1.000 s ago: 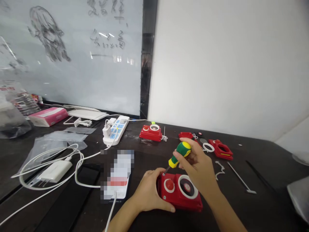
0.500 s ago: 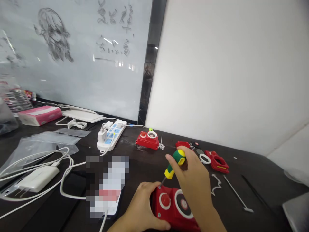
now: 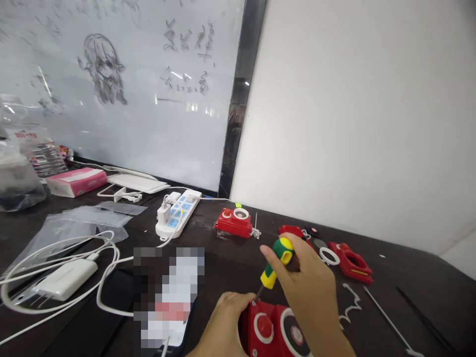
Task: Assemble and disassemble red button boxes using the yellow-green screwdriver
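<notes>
My right hand (image 3: 310, 282) is closed around the green and yellow handle of a screwdriver (image 3: 275, 262). The shaft slants down to a screw at the upper left corner of a red alarm box (image 3: 273, 325). That box has a red dome in a white ring and a round dark speaker, partly behind my right hand. My left hand (image 3: 226, 322) grips the box's left side, its fingertips close to the screwdriver tip. The box's lower part is cut off by the frame edge.
A second red box (image 3: 234, 221) stands near the wall. Right of it lie a red housing (image 3: 350, 262), a white ring (image 3: 329, 256) and a thin metal rod (image 3: 386, 317). Leftward are a phone (image 3: 173, 302), a power strip (image 3: 179, 215), a white charger (image 3: 69, 278) and plastic bags (image 3: 70, 223).
The view has shifted, so the scene sits slightly lower and further right. Both hands keep their hold, and the screwdriver tip stays at the same corner screw.
</notes>
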`<state>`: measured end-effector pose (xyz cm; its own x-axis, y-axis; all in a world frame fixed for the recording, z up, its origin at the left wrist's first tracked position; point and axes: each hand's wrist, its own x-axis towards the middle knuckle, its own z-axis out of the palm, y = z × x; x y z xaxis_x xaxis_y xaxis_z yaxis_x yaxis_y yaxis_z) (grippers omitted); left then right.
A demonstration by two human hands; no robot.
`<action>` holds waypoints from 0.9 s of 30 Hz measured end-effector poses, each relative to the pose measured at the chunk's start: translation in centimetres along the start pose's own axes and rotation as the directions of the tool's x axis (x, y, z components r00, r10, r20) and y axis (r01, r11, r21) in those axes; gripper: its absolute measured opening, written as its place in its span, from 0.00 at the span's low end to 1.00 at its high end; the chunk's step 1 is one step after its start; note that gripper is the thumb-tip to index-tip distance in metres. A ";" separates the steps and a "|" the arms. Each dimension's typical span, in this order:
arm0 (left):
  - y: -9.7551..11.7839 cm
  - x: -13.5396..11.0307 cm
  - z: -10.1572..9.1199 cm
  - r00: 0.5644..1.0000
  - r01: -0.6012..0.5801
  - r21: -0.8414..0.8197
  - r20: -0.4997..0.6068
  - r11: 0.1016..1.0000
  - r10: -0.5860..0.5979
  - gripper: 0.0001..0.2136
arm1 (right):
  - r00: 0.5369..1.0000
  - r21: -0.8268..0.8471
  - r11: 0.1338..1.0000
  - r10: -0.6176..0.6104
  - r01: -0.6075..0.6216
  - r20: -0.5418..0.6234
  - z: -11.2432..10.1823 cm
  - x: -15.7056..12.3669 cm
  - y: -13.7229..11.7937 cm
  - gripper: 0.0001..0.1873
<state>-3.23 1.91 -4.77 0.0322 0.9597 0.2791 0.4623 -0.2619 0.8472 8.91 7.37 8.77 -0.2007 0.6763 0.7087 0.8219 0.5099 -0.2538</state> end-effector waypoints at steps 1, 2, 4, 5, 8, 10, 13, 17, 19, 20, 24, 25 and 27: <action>0.1 -0.1 0.0 1.000 0.013 -0.010 0.001 1.000 -0.013 0.39 | 1.000 0.010 1.000 -0.016 0.016 -0.018 0.1 0.0 0.0 0.21; 0.3 -0.3 0.1 0.999 0.033 -0.020 0.004 0.999 -0.033 0.40 | 0.999 0.021 0.999 -0.029 0.029 -0.037 0.2 0.0 -0.1 0.21; 0.8 -0.5 0.0 0.996 0.090 -0.033 0.014 0.995 -0.090 0.42 | 0.998 0.039 0.998 -0.037 0.039 -0.053 0.3 0.0 -0.1 0.19; 1.1 -0.5 0.0 0.993 0.119 -0.036 0.019 0.992 -0.119 0.43 | 0.999 0.053 0.998 -0.019 0.022 -0.048 0.3 0.0 -0.1 0.18; 1.8 -0.7 -0.3 0.983 0.181 -0.027 0.040 0.983 -0.180 0.43 | 0.993 0.226 0.967 0.117 -0.120 0.026 0.3 0.1 -0.2 0.17; 2.2 -0.7 -0.5 0.979 0.198 -0.012 0.056 0.980 -0.198 0.43 | 0.976 0.386 0.899 0.166 -0.209 0.141 0.0 0.3 -0.1 0.16; 2.5 -0.6 -0.8 0.978 0.198 0.013 0.071 0.980 -0.198 0.42 | 0.965 0.485 0.849 0.104 -0.212 0.239 -0.6 0.7 0.1 0.12; 2.7 -0.5 -0.9 0.975 0.204 0.024 0.084 0.979 -0.205 0.42 | 0.967 0.436 0.886 0.048 -0.156 0.249 -1.3 0.7 0.0 0.08; 2.6 -0.5 -1.0 0.973 0.213 0.025 0.085 0.977 -0.215 0.43 | 0.978 0.298 0.949 0.038 -0.099 0.203 -1.2 0.4 -0.2 0.09; 2.6 -0.5 -1.0 0.973 0.214 0.026 0.085 0.976 -0.216 0.43 | 0.986 0.222 0.973 0.021 -0.058 0.163 -1.1 0.3 -0.4 0.11; 2.5 -0.6 -1.0 0.974 0.211 0.010 0.079 0.977 -0.211 0.44 | 0.993 0.111 0.988 -0.105 0.111 -0.057 -0.2 -0.4 -0.7 0.16; 2.5 -0.6 -1.0 0.975 0.209 0.005 0.080 0.978 -0.209 0.45 | 0.990 0.129 0.985 -0.107 0.117 -0.088 0.0 -0.5 -0.7 0.17; 2.6 -0.5 -1.0 0.975 0.207 0.002 0.085 0.978 -0.206 0.45 | 0.996 0.221 0.974 -0.026 0.045 -0.088 0.3 -0.8 -0.7 0.21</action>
<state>-2.97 0.61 -2.29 0.0113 0.9982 0.0593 0.4603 -0.0579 0.8859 8.31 6.66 8.18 -0.1746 0.6136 0.7701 0.6739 0.6447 -0.3609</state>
